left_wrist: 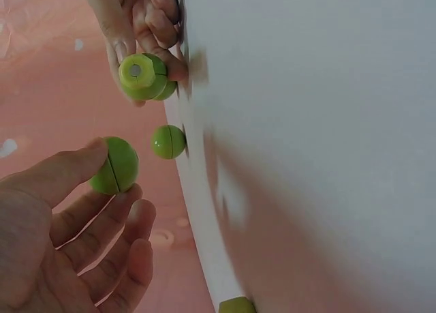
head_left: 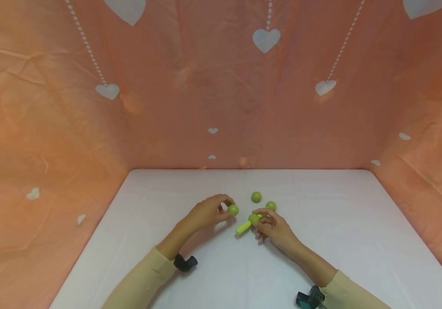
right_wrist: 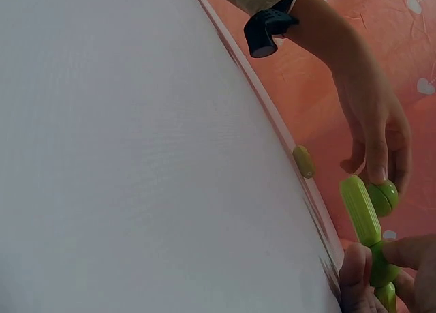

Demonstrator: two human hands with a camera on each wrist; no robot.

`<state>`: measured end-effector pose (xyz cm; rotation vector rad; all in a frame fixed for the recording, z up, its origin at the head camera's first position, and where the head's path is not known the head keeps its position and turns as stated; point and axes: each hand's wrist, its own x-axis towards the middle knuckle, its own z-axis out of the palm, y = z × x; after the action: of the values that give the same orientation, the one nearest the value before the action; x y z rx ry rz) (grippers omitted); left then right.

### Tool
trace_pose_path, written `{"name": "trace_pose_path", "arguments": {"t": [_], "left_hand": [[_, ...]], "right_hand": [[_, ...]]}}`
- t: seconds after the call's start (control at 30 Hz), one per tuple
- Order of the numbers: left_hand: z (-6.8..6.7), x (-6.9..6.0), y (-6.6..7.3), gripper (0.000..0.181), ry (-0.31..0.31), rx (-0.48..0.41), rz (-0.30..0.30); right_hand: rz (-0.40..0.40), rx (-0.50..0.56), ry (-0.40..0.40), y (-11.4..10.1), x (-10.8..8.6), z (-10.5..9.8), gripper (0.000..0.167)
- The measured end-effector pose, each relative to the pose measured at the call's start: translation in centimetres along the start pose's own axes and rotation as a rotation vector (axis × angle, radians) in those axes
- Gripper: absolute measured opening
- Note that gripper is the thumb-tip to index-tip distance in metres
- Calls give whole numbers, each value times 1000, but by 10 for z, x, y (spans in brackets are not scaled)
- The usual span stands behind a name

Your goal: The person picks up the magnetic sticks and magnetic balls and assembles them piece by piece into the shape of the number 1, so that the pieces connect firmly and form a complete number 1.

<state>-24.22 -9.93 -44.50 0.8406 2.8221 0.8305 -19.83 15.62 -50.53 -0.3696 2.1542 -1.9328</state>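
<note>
My left hand point(head_left: 210, 211) pinches a shiny green ball point(head_left: 233, 210) with a seam line, between thumb and fingertips, above the table. My right hand point(head_left: 278, 231) pinches another green ball point(right_wrist: 383, 265). Yellow-green stick pieces stick out from that ball on two sides: a longer grooved stick point(right_wrist: 361, 209) and a shorter end point(right_wrist: 386, 296). In the left wrist view, the stick's end point(left_wrist: 135, 71) faces the camera, with a grey round spot in its middle. The two hands are close together but apart.
A loose green ball point(head_left: 256, 197) lies on the white table point(head_left: 305, 184) behind the hands. Another ball point(head_left: 271, 206) sits just beyond my right fingers. A short yellow-green piece point(right_wrist: 304, 161) lies near the left forearm. Orange cloth point(head_left: 224, 86) with hearts walls the table.
</note>
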Motion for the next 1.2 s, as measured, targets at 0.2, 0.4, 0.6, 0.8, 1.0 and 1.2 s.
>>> {"name": "trace_pose_path", "arguments": {"t": [0.2, 0.4, 0.6, 0.8, 1.0, 1.2], "left_hand": [[0, -8, -3, 33, -5, -12, 8], [0, -17, -6, 30, -24, -51, -14], [0, -25, -9, 28, -48, -42, -1], [0, -32, -11, 29, -93, -40, 16], [3, -38, -11, 30, -126, -58, 43], [6, -41, -9, 30, -148, -64, 58]], "right_hand": [[-7, 6, -6, 2, 1, -1, 45], [-8, 9, -13, 1, 1, 0, 46], [14, -12, 0, -2, -1, 0, 44], [4, -9, -4, -1, -1, -1, 45], [-5, 2, -3, -2, -1, -1, 47], [-25, -9, -15, -2, -1, -2, 47]]}}
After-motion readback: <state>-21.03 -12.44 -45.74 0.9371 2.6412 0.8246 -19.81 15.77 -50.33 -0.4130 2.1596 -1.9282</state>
